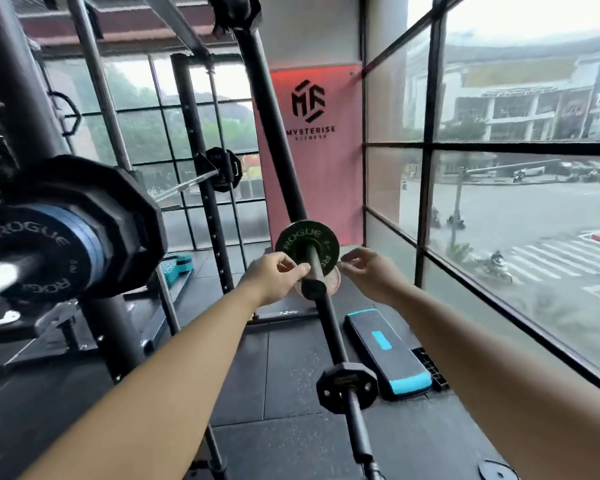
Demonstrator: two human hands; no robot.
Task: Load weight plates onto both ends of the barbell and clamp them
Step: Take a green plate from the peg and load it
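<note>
The barbell's near sleeve (0, 275) juts in at the left, carrying a black Rogue plate (45, 251), blue plates (84, 237) and a large black plate (118, 216). Its far end (222, 171) also holds a black plate. Straight ahead, a storage peg (313, 287) on the slanted rack post carries a green Rogue plate (307, 240). A small pale plate (334, 284) sits near the peg's tip. My left hand (281, 275) pinches its left edge. My right hand (368, 273) pinches its right edge. Most of this plate is hidden behind the peg and my fingers.
Lower on the same post, a second peg holds a black plate (347, 384). A black and teal step platform (388, 355) lies on the rubber floor to the right. Large windows (430, 202) close off the right side. Rack uprights (32, 116) stand at the left.
</note>
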